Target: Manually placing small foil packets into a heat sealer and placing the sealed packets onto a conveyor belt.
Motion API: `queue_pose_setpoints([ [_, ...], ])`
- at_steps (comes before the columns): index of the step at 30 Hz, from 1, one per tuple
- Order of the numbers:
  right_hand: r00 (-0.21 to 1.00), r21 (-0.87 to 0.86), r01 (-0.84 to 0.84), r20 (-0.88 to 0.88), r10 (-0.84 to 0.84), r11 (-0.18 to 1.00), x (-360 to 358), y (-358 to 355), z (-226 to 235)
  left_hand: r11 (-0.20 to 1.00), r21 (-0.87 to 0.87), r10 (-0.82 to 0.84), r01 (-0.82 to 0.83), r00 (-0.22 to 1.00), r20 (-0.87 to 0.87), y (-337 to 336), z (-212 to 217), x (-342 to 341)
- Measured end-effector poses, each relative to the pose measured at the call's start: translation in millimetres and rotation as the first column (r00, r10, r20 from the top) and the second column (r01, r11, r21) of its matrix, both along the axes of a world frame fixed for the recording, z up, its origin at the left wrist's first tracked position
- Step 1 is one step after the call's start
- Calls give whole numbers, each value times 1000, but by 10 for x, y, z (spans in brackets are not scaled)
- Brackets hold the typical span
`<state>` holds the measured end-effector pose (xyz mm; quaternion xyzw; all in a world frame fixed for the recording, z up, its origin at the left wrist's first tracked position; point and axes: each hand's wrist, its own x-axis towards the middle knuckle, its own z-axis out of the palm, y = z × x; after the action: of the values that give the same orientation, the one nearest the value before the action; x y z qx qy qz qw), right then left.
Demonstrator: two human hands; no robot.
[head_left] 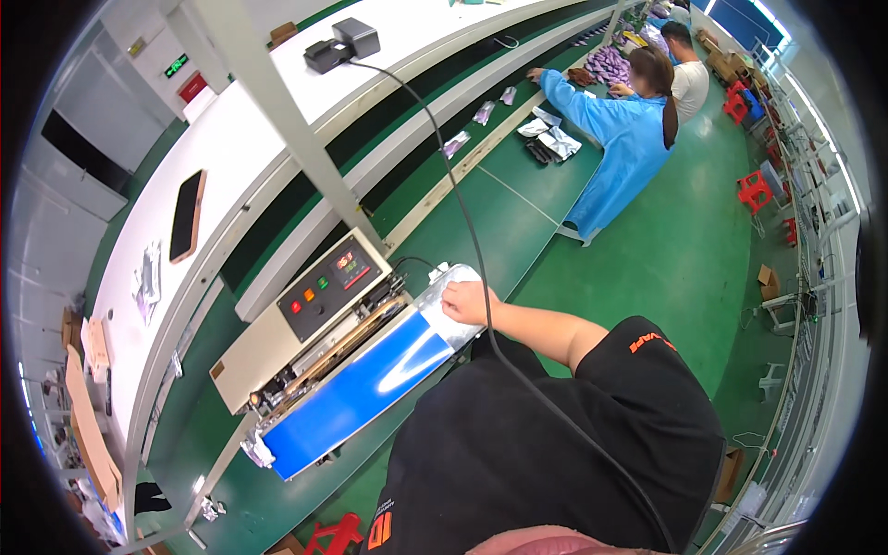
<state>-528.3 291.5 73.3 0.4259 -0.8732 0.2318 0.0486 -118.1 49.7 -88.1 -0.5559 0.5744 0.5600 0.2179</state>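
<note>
My right hand [465,302] rests at the right end of a band sealing machine [305,319], its fingers curled on a silver foil pouch [446,326]. The pouch lies partly over the machine's blue conveyor belt [361,398]. The control panel, with coloured buttons and a lit display, faces up beyond the belt. At the belt's left end, another crumpled silver pouch [258,450] hangs over the edge. My left hand does not show.
A black cable [462,203] crosses from a black power adapter [356,37] down past my right arm. A phone [188,215] lies on the white shelf. Along the green bench are silver pouches [553,139]; a co-worker in blue [620,148] sits there. Red stools [754,191] stand right.
</note>
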Motion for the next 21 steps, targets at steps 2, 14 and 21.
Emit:
queue_pose_setpoints([
  [2, 1000, -15, -1, 6, 1, 1000, -24, 13, 11, 1000, 2, -9, 9, 1000, 5, 64, 31, -175],
  [14, 979, -228, -139, 115, 168, 964, -310, 114, 123, 990, -102, 98, -97, 995, 11, 504, 416, -765],
  [21, 97, -28, -338, 993, 65, 941, -1193, 56, -64, 932, -182, 338, -314, 933, 121, 1342, 992, -284],
])
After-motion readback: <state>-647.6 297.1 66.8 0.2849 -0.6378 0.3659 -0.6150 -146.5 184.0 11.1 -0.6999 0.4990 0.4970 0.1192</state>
